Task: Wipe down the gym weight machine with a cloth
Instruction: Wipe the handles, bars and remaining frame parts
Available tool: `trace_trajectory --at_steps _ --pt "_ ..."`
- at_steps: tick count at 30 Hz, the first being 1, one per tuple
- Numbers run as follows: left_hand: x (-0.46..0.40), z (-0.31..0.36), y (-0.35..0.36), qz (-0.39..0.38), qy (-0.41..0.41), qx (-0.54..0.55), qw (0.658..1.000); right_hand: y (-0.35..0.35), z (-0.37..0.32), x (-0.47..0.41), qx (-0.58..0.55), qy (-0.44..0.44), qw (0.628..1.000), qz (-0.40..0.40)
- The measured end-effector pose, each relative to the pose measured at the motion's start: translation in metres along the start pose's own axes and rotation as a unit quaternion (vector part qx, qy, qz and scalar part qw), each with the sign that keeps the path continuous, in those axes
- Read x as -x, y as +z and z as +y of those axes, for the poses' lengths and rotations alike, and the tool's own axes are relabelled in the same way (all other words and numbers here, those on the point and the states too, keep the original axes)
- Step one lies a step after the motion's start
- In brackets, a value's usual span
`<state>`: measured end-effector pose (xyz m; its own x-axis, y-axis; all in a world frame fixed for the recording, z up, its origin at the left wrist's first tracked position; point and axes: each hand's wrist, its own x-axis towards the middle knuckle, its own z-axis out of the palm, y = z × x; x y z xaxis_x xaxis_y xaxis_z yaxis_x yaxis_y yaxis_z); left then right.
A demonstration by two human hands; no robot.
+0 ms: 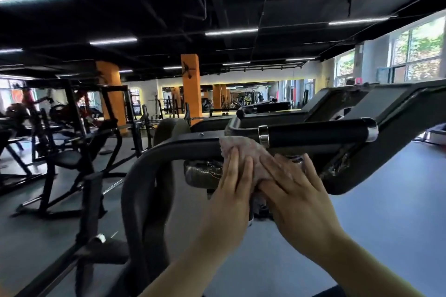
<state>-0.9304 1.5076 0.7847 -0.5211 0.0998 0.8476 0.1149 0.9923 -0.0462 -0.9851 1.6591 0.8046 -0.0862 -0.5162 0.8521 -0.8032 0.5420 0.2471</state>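
A black weight machine arm (pixel 183 146) runs across the middle of the view, ending in a padded handle grip (pixel 316 134) with chrome collars. A pale pink cloth (pixel 243 149) lies over the arm just left of the grip. My left hand (pixel 235 183) presses flat on the cloth with straight fingers. My right hand (pixel 296 190) lies beside it, fingers straight, pressing the cloth's right part. A plastic-wrapped pad (pixel 201 172) sits under the arm, partly hidden by my left hand.
A second handle (pixel 272 106) of the machine stands farther back. Curved black frame tubes (pixel 144 190) drop to the floor on the left. Other racks and benches (pixel 67 142) fill the left side. Grey floor (pixel 386 219) spreads to the right.
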Motion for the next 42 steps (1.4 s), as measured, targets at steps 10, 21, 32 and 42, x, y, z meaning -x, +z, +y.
trace_trajectory --at_steps 10,21,32,42 --pt "-0.027 0.012 -0.017 0.05 -0.167 0.272 0.946 0.003 -0.026 -0.016 -0.1 0.211 0.972 0.033" --pt "-0.019 0.016 -0.003 0.022 -0.204 0.389 0.898 0.03 -0.035 -0.02 -0.469 0.309 0.827 0.019" --pt "0.013 0.04 0.0 0.051 -0.274 0.307 0.91 0.036 -0.033 0.017 -0.382 0.248 0.89 -0.015" --pt "0.018 0.049 -0.011 0.051 -0.299 0.117 0.946 0.028 -0.019 0.012 -0.369 0.243 0.897 0.025"
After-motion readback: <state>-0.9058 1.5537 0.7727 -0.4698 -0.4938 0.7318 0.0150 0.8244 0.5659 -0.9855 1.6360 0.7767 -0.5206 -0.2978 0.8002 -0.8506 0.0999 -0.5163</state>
